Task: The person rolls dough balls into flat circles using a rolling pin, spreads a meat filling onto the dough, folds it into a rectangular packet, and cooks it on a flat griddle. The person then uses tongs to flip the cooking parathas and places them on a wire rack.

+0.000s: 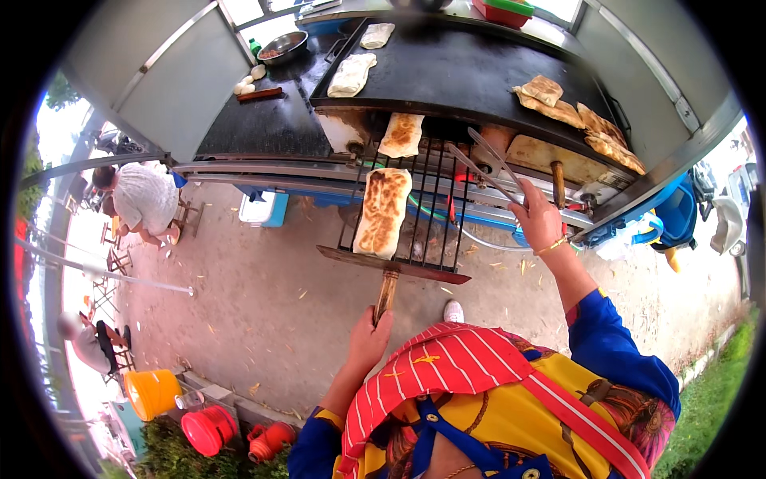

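My left hand [369,337] grips the wooden handle [386,293] of a barred metal grill rack [434,209], drawn partly out from under the griddle. Two browned flatbreads lie on its bars: the nearer flatbread [383,212] in full view, the farther flatbread [402,135] close to the opening. My right hand [537,220] holds metal tongs [492,169], their tips apart over the rack's right side, touching neither bread. On the black griddle [455,66] above, two pale flatbreads [352,75] lie at the left, and several browned flatbreads [550,108] at the right.
A metal bowl of food [282,48], eggs [245,85] and a brown rolling pin or stick [260,94] are on the left dark counter. Another wooden handle [558,184] projects below the griddle. A cooler box [263,208] stands beneath the stall. A seated person [143,197] is at the left.
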`<action>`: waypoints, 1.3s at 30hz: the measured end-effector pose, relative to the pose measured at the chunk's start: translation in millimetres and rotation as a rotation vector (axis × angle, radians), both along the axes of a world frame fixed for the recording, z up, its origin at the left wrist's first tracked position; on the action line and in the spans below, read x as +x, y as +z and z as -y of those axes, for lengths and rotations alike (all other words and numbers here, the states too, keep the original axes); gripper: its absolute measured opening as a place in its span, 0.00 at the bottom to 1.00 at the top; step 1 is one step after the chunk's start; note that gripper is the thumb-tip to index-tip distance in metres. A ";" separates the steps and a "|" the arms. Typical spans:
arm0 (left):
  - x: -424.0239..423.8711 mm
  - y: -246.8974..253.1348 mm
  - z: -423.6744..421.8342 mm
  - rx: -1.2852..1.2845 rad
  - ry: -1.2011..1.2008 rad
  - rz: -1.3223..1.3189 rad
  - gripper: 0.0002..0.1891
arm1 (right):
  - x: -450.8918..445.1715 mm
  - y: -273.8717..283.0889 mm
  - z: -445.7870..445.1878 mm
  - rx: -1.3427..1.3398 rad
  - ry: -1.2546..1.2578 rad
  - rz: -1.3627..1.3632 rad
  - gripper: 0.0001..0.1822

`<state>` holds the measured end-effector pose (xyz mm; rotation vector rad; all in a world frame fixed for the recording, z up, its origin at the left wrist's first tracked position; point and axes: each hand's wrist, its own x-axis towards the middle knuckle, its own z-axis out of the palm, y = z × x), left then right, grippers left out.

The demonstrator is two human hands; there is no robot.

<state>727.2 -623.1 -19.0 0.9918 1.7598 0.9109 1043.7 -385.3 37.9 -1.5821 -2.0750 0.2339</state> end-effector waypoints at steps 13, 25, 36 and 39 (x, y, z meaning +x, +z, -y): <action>22.4 10.7 -254.6 0.099 0.102 0.395 0.16 | 92.8 -57.5 98.7 -0.259 -0.301 -0.815 0.25; -4.8 -34.2 -253.1 0.024 0.116 0.736 0.27 | 67.7 -1.9 42.6 -0.597 -0.205 -0.982 0.17; -100.8 -268.4 265.7 -1.139 -0.026 -0.349 0.17 | -63.4 67.8 -139.2 -0.724 0.099 -0.290 0.19; -32.6 -248.9 334.8 -0.781 1.154 0.329 0.15 | -127.4 73.1 -159.3 -0.630 0.073 -0.019 0.19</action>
